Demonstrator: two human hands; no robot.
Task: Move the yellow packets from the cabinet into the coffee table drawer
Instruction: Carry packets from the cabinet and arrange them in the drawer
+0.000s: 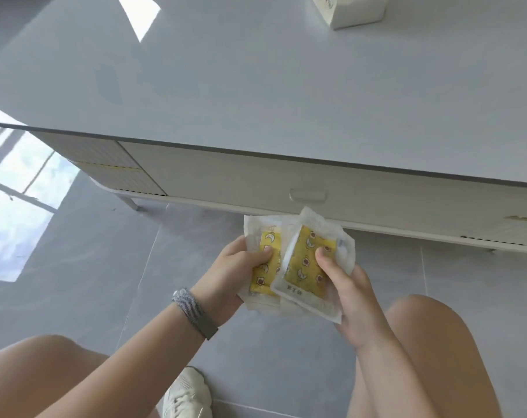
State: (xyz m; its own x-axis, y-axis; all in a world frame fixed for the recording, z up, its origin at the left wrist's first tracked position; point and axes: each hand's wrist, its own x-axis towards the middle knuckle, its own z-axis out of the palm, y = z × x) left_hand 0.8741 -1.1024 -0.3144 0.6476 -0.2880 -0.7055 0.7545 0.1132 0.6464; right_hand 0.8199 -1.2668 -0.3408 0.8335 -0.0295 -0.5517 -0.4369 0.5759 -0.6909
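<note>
I hold yellow packets with white edges in both hands, low in front of the coffee table. My left hand [235, 273] grips one packet [266, 267], thumb pressed on its yellow face. My right hand [343, 291] grips a second packet [304, 267] that overlaps the first, thumb on top and fingers underneath. More white wrapper shows beneath them; how many packets lie there I cannot tell. The coffee table drawer [241, 179] is closed, its recessed handle [308, 195] just above the packets.
The grey tabletop [256, 86] fills the upper view, with a white box [357, 10] at its far right edge. A ribbed side panel [111, 164] sits left of the drawer. Grey tiled floor [99, 267] lies below; my knees and a white shoe [186, 393] are near.
</note>
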